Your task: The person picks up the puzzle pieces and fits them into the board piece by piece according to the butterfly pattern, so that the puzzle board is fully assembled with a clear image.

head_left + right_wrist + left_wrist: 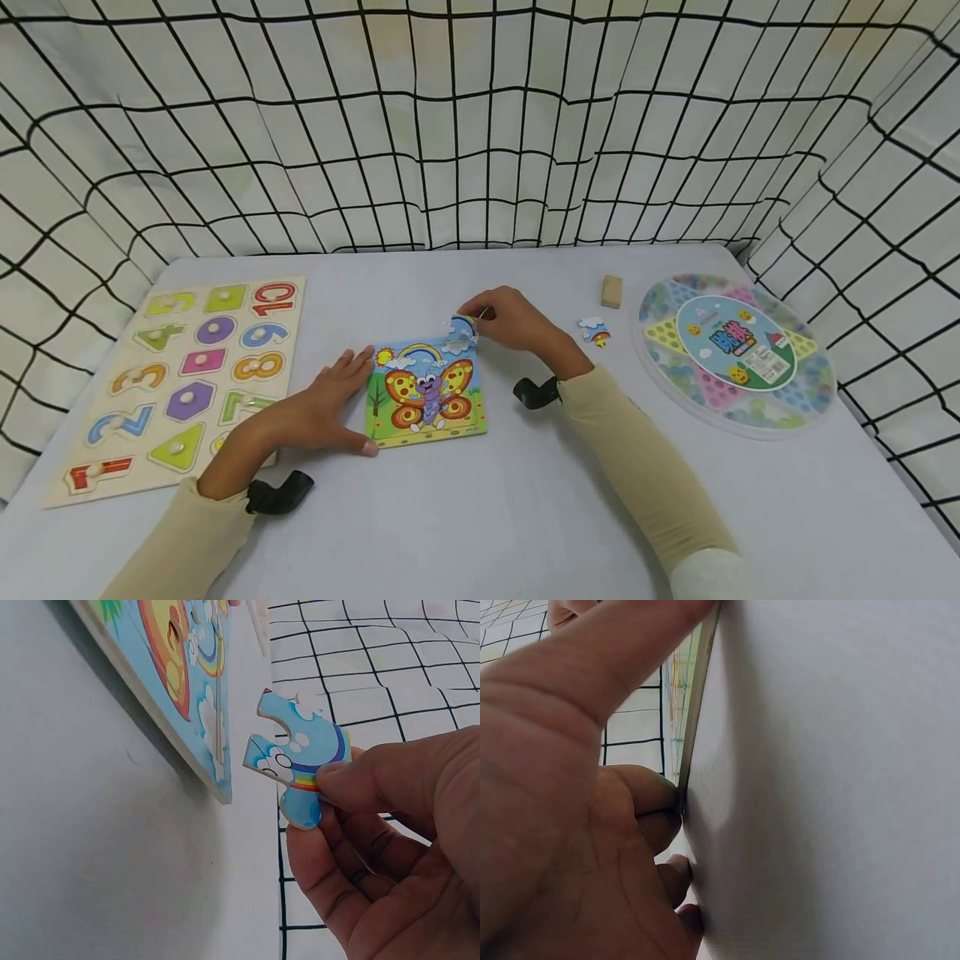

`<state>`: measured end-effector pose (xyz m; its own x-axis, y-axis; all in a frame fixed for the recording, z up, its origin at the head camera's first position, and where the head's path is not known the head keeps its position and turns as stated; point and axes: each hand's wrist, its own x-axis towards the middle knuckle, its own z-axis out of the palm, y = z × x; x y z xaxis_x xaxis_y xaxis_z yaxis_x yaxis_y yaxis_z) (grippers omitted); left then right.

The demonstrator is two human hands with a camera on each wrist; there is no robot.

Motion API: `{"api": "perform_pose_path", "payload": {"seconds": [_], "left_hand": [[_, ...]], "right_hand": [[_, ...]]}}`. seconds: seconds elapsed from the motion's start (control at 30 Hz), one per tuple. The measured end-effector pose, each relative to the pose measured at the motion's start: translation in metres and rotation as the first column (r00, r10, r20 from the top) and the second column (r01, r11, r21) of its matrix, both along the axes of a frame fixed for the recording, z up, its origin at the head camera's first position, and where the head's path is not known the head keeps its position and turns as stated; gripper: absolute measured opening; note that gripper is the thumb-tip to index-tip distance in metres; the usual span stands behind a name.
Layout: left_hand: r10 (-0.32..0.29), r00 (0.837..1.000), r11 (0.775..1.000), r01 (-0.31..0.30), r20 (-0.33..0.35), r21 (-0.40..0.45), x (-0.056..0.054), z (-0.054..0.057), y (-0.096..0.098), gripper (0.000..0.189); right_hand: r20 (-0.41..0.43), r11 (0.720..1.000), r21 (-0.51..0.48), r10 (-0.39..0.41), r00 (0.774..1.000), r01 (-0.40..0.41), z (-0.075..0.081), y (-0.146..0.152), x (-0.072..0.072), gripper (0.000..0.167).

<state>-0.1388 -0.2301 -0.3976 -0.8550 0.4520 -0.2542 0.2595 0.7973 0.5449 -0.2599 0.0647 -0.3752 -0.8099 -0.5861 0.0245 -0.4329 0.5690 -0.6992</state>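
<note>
A square butterfly jigsaw puzzle board (429, 392) lies on the table in the head view. My left hand (321, 410) rests at its left edge, thumb at the near corner and fingers spread towards the far corner. Above the board's far right corner, my right hand (513, 321) pinches a blue puzzle piece (304, 761) with part of a rainbow on it, between thumb and fingers. The piece is apart from the board (202, 690) in the right wrist view. Another rainbow puzzle piece (595, 331) lies on the table to the right of the right hand.
At the left lies a wooden number and shape puzzle board (168, 333). A small wooden block (612, 292) and a round clear case of colourful beads (652, 367) are at the right. Black-lined netting pattern (487, 125) covers the walls round the white table (510, 517).
</note>
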Motion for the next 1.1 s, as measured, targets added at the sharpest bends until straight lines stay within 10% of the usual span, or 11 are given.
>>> {"api": "perform_pose_path", "payload": {"seconds": [1.1], "left_hand": [[0.001,1.0,1.0,-0.002,0.013,0.005,0.0,0.001,0.002,0.123]], "right_hand": [[0.125,0.992,-0.021,0.124,0.984,-0.122,-0.008,-0.045,0.009,0.026]]}}
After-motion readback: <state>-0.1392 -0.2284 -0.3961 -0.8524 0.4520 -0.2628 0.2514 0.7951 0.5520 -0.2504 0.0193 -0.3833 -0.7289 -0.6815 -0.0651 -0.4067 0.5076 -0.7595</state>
